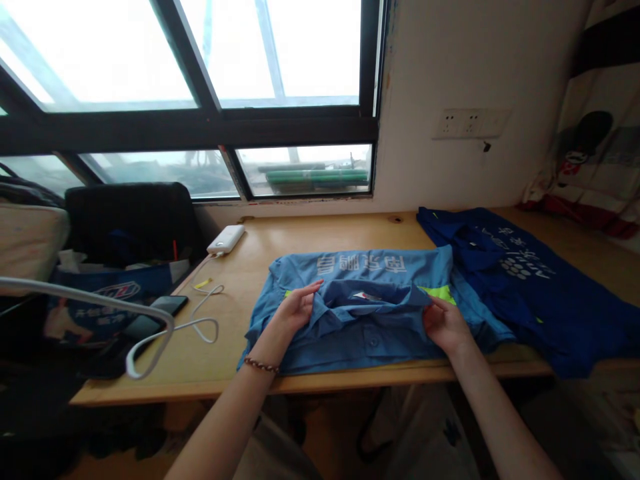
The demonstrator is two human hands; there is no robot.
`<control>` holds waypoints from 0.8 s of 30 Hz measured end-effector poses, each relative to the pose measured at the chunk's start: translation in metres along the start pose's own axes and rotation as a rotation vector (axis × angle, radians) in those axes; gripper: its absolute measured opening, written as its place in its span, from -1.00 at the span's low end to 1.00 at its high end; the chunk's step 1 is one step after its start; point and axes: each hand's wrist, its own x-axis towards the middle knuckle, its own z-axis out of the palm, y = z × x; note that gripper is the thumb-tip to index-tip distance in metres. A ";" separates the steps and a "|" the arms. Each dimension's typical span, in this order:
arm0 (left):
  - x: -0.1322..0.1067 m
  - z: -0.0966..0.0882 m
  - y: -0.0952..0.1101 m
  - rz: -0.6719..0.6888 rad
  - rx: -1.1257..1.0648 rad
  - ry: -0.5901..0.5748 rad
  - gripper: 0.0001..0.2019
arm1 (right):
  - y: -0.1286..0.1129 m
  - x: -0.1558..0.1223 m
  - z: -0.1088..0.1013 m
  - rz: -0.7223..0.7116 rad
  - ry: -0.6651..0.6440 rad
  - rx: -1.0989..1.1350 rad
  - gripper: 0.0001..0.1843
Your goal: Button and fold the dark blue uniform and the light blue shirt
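A light blue work shirt [360,347] lies on the wooden table in front of me, with pale lettering on its upper part and yellow-green patches at both sides. Its collar faces me, and a white label shows inside the neck. At the collar's left end, my left hand [299,308] is closed on the fabric, the thumb hidden in part. On the opposite end, my right hand [447,323] pinches the collar edge between thumb and fingers. Partly under the shirt's right side is a dark blue garment [530,267] with white print.
On the table [240,333] to the left lie a white power bank [226,239] with a looping white cable [206,330] and a dark phone [170,306]. A black chair [133,213] and a blue bag [120,287] stand left. A window and wall sockets [470,123] are behind; a curtain hangs right.
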 end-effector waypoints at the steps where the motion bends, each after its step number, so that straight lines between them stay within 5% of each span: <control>1: -0.003 0.002 0.000 0.034 0.014 -0.018 -0.65 | 0.001 0.000 -0.002 0.011 0.004 0.013 -0.91; 6: -0.014 0.012 -0.006 0.069 0.198 -0.076 -0.44 | 0.009 0.001 -0.007 0.114 -0.008 0.014 -0.92; 9: -0.018 0.018 -0.011 0.094 0.504 0.027 -0.50 | 0.015 0.003 -0.003 0.094 0.048 -0.054 -0.83; 11: -0.022 0.025 -0.013 0.256 0.810 0.179 -0.62 | 0.013 0.002 0.001 -0.050 0.196 -0.218 -0.74; 14: -0.036 0.044 -0.017 0.732 1.162 0.363 -0.70 | -0.001 -0.007 0.011 -0.412 0.382 -0.616 -0.66; 16: -0.045 0.061 -0.023 0.948 1.323 0.280 -0.70 | -0.014 -0.016 0.023 -0.639 0.334 -0.881 -0.72; 18: -0.049 0.077 -0.035 0.963 1.520 0.011 -0.68 | -0.024 -0.025 0.040 -0.783 0.126 -1.107 -0.77; 21: -0.044 0.089 -0.059 0.863 1.782 -0.262 -0.67 | -0.028 -0.030 0.064 -0.806 -0.200 -1.368 -0.71; 24: -0.034 0.085 -0.079 0.814 1.967 -0.280 -0.76 | -0.020 -0.021 0.071 -0.738 -0.157 -1.562 -0.63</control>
